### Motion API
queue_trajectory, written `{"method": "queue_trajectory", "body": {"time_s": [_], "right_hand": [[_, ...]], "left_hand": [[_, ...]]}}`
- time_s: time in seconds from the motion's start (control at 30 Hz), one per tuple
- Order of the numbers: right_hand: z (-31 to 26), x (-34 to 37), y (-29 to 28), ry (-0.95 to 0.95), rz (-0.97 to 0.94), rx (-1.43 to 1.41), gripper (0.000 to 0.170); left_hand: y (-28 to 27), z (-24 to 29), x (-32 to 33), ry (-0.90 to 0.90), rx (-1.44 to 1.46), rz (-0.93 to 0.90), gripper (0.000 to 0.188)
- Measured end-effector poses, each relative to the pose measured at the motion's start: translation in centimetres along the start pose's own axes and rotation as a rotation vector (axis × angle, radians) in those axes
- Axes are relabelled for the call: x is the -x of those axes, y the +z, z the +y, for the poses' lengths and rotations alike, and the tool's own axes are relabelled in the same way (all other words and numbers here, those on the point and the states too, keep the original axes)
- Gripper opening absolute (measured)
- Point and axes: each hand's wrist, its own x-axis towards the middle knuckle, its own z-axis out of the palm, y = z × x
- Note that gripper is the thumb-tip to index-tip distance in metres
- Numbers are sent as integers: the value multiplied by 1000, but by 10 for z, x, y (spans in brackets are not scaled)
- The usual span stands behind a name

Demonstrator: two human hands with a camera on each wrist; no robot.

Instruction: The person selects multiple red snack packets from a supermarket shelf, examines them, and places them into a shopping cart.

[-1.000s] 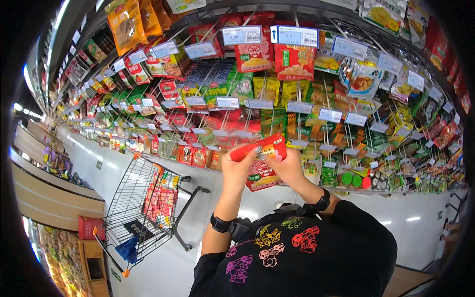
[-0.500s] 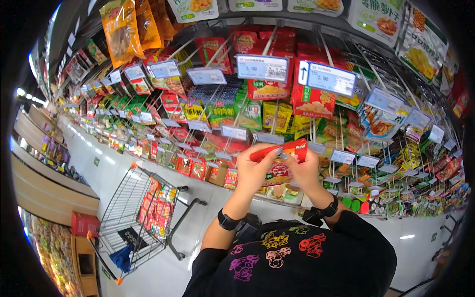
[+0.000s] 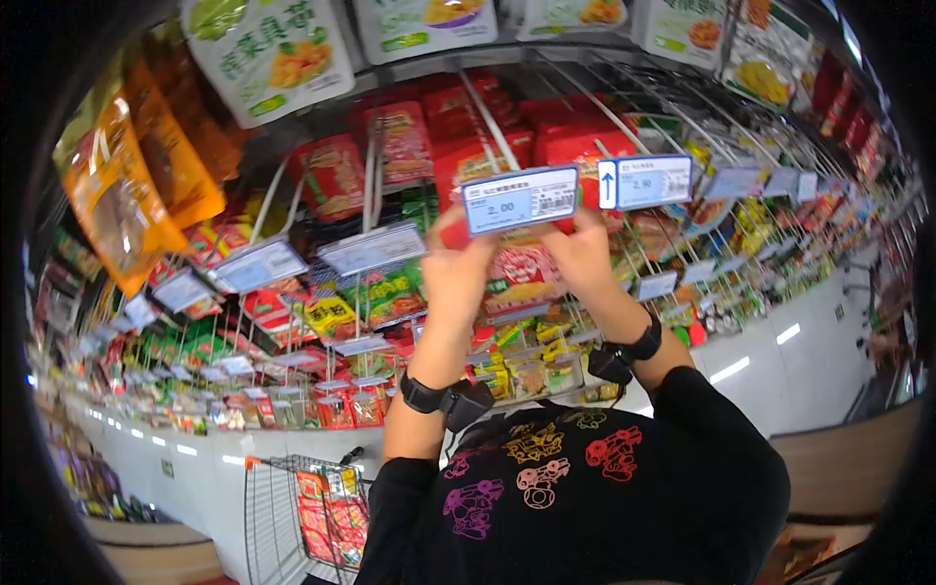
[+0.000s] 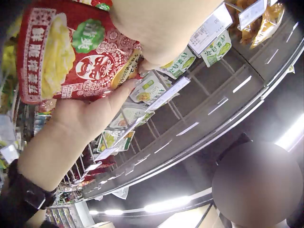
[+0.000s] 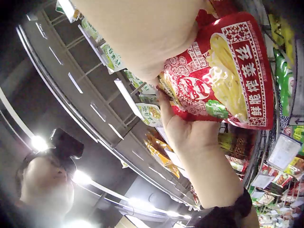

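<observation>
Between left hand (image 3: 458, 273) and right hand (image 3: 582, 258): red packet (image 3: 526, 278), touching both; its printed front hangs below the grip, behind and below the near price tag (image 3: 522, 198).
Risk: the packet could slip or swing if either pinch loosens; its edge could catch on the tag if lifted straight up; a nudge to the far side could disturb the hanging packets (image 3: 400, 141).
Hands: both narrow, thumbs and fingers pinching the packet's upper part from left and right; the tag hides some fingertips from above.
Left, lower down: cart (image 3: 292, 461), well apart from the packet.
</observation>
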Motion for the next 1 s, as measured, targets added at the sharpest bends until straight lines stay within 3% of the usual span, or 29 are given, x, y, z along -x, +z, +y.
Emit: {"method": "queue_trajectory", "body": {"time_s": [0.03,0.1,0.23,0.3,0.33,0.4,0.43,0.53,0.57,0.6,0.67,0.7,0.8,0.83,0.9,1.0], "right_hand": [[4,-4,0,-27,36,156,19],[1,-7,5,-8,77,41,22],[10,-10,10,-116,145,-9,22],[24,-15,6,-199,163,-11,22],[30,-17,2,-223,171,119,21],[34,-19,-2,-270,179,375,20],[32,-18,-4,-201,160,325,23],[12,-18,7,-258,149,16,27],[8,-20,8,-236,114,13,30],[8,-20,6,-234,146,204,46],[3,-23,1,-298,22,267,47],[24,-13,-2,-148,170,272,43],[25,11,-22,-129,55,99,35],[24,13,-21,-237,50,35,32],[19,16,-19,-446,48,-99,29],[31,14,-25,-228,63,35,28]], "left_hand": [[-1,-2,-5,56,-38,-12,27],[-2,-1,-15,91,-126,-36,29],[3,-16,-30,369,6,-60,22],[6,-5,-29,334,68,-133,19],[8,0,-29,318,99,-166,17],[11,3,-27,307,113,-138,15],[11,1,-28,337,104,-140,15],[8,4,-27,498,-68,-95,15],[8,6,-26,561,-147,-68,15],[7,-19,-30,610,-129,69,18],[13,-4,-10,437,71,-3,19],[9,-5,-1,522,-82,-24,19],[8,-10,19,848,-244,-117,18],[8,-13,23,967,-249,-154,18],[9,-17,19,962,-226,-158,17],[10,-12,19,812,-250,-113,13]]}}
